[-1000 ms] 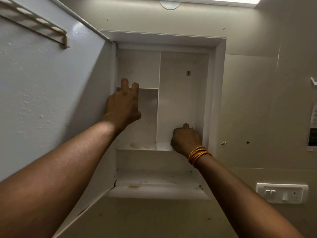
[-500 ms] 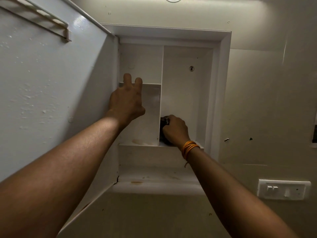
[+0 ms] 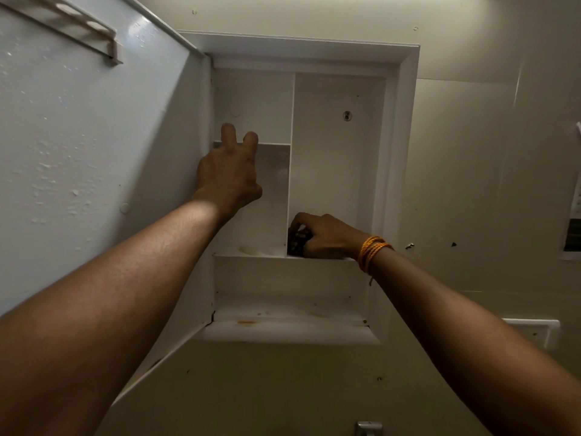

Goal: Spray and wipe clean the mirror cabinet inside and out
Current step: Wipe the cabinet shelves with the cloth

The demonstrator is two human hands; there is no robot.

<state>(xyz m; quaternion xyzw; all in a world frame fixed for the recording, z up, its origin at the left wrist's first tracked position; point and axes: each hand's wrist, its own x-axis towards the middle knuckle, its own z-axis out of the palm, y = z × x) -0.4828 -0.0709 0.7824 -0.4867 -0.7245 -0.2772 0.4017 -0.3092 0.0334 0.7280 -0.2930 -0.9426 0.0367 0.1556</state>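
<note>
2 hands in cabinet (image 3: 405, 127): right hand (image 3: 327, 236) clenches dark cloth (image 3: 298, 245), left hand (image 3: 228, 174) released on shelf (image 3: 273, 144).

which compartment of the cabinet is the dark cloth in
The tall right compartment, at its floor: the right hand presses the dark cloth there. The others hold no cloth.

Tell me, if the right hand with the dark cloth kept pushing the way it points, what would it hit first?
Probably the vertical divider. The right hand points leftward along the shelf, and the dark cloth it grips appears already at or against that divider. Whether they touch can't be told.
</note>
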